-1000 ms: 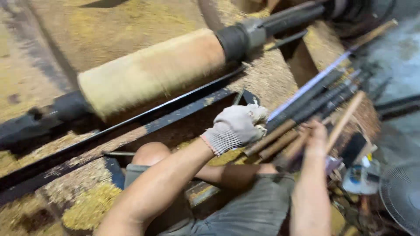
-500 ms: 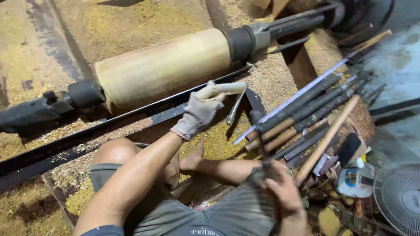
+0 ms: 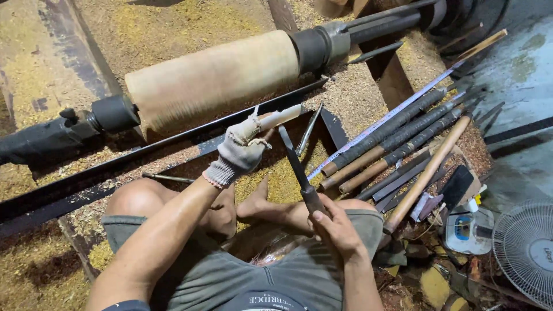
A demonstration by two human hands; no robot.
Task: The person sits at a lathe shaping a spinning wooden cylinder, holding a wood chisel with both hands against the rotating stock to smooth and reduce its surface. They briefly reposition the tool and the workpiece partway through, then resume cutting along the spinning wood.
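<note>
Steel chisel [image 3: 294, 164] is gripped at its handle by the bare right hand [image 3: 337, 227], blade pointing up toward the rail [image 3: 173, 151]. Gloved left hand [image 3: 242, 151] has fingers half curled, one pointing, holding nothing, just before the wood cylinder [image 3: 213, 78] on the lathe. Long tools [image 3: 397, 135] lie right, a fan [image 3: 527, 250] beyond.

Pale rough wood cylinder [image 3: 213, 78]; knit cloth glove [image 3: 237, 151]; dark matt metal chisel [image 3: 296, 167].

a woodturning workshop: lathe-mounted wooden cylinder [image 3: 213, 78], sawdust [image 3: 155, 23], long turning chisels [image 3: 397, 135].
</note>
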